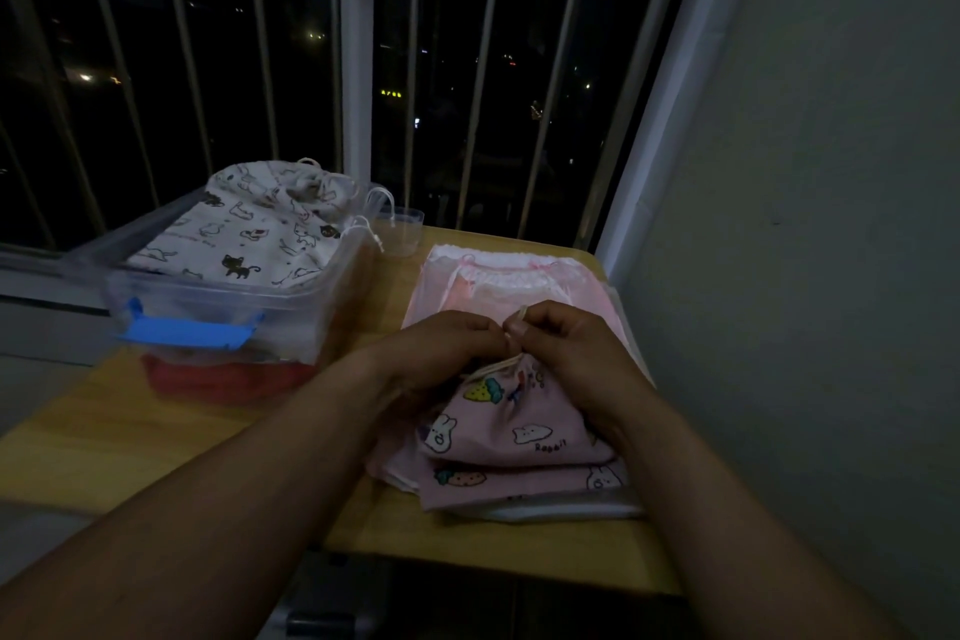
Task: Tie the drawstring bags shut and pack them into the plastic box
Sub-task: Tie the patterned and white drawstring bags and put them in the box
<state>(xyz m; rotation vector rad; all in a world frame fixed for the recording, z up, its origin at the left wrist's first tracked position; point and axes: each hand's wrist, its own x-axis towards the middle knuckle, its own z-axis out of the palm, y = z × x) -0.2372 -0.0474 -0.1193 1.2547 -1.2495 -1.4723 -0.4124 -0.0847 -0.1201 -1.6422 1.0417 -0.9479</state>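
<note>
A pink drawstring bag printed with rabbits and strawberries lies on top of a pile of pink bags on the right of the wooden table. Its mouth is gathered. My left hand and my right hand meet above the mouth, and both pinch the cream drawstring. A clear plastic box with a blue latch stands at the left. A white bag with a cat print lies on top of it, tied shut.
A small clear plastic cup stands behind the box. A metal railing with dark night beyond runs along the table's far side. A grey wall closes the right side. Something red shows through the box's bottom.
</note>
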